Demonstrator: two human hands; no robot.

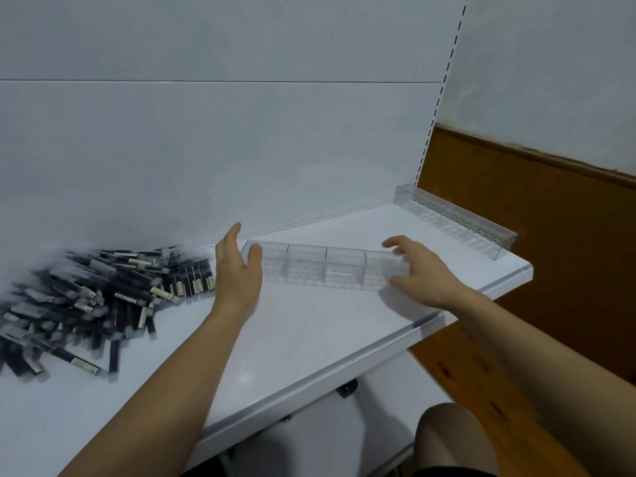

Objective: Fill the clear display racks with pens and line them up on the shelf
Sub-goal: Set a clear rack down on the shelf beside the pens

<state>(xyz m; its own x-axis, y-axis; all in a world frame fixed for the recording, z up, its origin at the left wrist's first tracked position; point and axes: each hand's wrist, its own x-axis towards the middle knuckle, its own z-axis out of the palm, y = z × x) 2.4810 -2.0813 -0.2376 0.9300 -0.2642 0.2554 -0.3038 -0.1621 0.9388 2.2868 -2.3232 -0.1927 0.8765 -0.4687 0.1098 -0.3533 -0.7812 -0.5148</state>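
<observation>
Head view: the clear display rack (pixel 327 270) that I am dealing with lies flat on the white shelf (pixel 292 339), about midway between the back edge and the front edge and nearer the right end. Its four compartments are all empty. My left hand (pixel 237 270) stands at the rack's left end, fingers straight and thumb out, gripping nothing. My right hand (pixel 416 270) is at the right end with fingers and thumb spread loosely to either side of the plastic. It looks unclamped to me, though the blur there keeps me from saying whether the fingertips touch.

A second clear rack (pixel 454 222), also empty, runs along the shelf's right edge from the back right corner forward. The pens (pixel 96 294), dark with pale labels, lie in a loose heap at the left of the shelf, close to the back edge, just beside my left wrist. Behind the shelf is a pale back panel (pixel 206 149). Beyond the right edge is a brown wooden wall (pixel 533 235).

I judge this to be the very start: setting the rack in place, with no filling begun. Next I would need to square it against an edge, then pick up pens by the handful and lay them into the compartments all facing one way.
</observation>
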